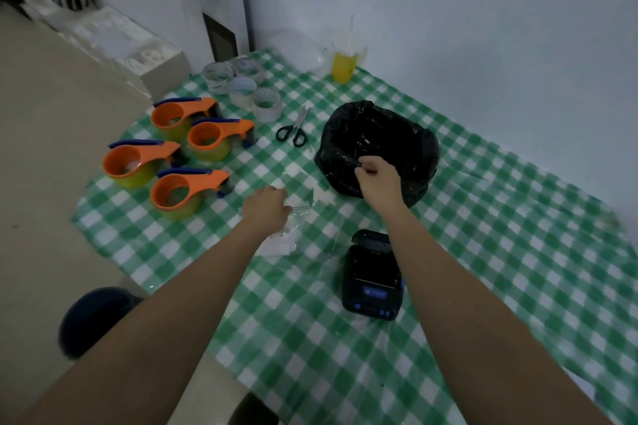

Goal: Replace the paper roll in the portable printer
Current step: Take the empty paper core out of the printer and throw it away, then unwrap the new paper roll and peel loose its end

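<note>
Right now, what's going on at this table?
A person is partway through changing a printer's paper. The portable printer sits on the checked tablecloth with its lid open. The right hand pinches the rim of the black bin bag. The left hand reaches onto clear plastic wrapping and white paper; what it grips is unclear. Scissors and tape dispensers lie untouched.

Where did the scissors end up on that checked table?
In the head view, the scissors lie toward the far side of the table, between the orange tape dispensers on their left and the black bag on their right.
</note>
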Tool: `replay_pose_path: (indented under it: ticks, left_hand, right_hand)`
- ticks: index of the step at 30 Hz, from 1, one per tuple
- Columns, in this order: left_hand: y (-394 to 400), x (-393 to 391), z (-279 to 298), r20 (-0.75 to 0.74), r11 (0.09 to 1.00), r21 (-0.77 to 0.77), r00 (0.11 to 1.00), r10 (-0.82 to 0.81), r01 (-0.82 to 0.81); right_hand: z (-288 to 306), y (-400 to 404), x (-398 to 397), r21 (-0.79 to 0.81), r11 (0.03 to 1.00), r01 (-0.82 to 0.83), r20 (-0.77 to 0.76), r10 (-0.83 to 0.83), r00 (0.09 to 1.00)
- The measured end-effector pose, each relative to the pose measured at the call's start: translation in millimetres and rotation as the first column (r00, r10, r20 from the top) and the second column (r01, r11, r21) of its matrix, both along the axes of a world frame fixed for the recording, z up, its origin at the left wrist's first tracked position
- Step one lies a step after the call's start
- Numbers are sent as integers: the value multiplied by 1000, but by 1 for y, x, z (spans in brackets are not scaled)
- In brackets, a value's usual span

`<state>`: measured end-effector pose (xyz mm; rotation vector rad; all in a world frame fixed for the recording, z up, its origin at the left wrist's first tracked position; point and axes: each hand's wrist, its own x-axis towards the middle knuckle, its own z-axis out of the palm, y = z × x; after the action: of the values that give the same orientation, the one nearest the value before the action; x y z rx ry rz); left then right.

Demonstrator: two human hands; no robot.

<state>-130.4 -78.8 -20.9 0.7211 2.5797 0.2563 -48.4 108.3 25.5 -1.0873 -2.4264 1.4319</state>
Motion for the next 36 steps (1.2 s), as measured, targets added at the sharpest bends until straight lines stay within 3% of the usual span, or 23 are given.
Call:
replay_pose_path:
  ticks: [2, 5, 8, 11, 14, 16, 19, 21, 23, 25, 30, 36]
  left_hand:
    - [-6, -2, -3, -15, 1000, -24, 1000, 1, -1]
    - [-11, -2, -2, -28, 997, 61, 999, 41, -39]
    - [-14, -1, 1, -88, 990, 137, 996, -31, 42]
    - [-16, 7, 13, -189, 986, 83, 974, -127, 145]
    - [-18, 17, 22, -267, 985, 89, 957, -117, 146]
    - [-20, 24, 22, -294, 962, 265, 956, 11, 70]
    - [-17, 41, 22, -113, 842, 527, 972, 207, -117]
    - [-11, 52, 24, 204, 772, 538, 941, 270, -338]
    - [-4, 60, 23, 548, 716, 447, 797, 255, -536]
    - [1, 67, 20, 714, 673, 371, 660, 233, -640]
    - [2, 81, 11, 795, 670, 305, 568, 213, -677]
    - [-3, 86, 7, 719, 736, 309, 655, 234, -602]
  right_hand:
    - [-11, -20, 2, 13, 994, -113, 36, 112, 993]
    - [-24, -46, 3, 72, 951, -299, 83, 293, 952]
    - [-33, -62, -3, 283, 761, -584, 181, 556, 812]
    - [-31, -71, -6, 370, 641, -673, 254, 627, 737]
    - [-24, -75, 1, 358, 696, -622, 199, 594, 780]
    - [-20, -76, 10, 280, 802, -527, 103, 521, 847]
    - [-19, -77, 31, 84, 947, -309, -39, 313, 949]
    - [-20, -77, 44, 10, 973, -230, -82, 230, 970]
    - [-24, -77, 57, -29, 978, -207, -75, 204, 976]
    - [-30, -80, 70, -12, 975, -221, -24, 221, 975]
    - [-40, -89, 94, -40, 986, -161, 29, 163, 986]
    - [-41, -89, 105, -294, 953, -74, 51, 93, 994]
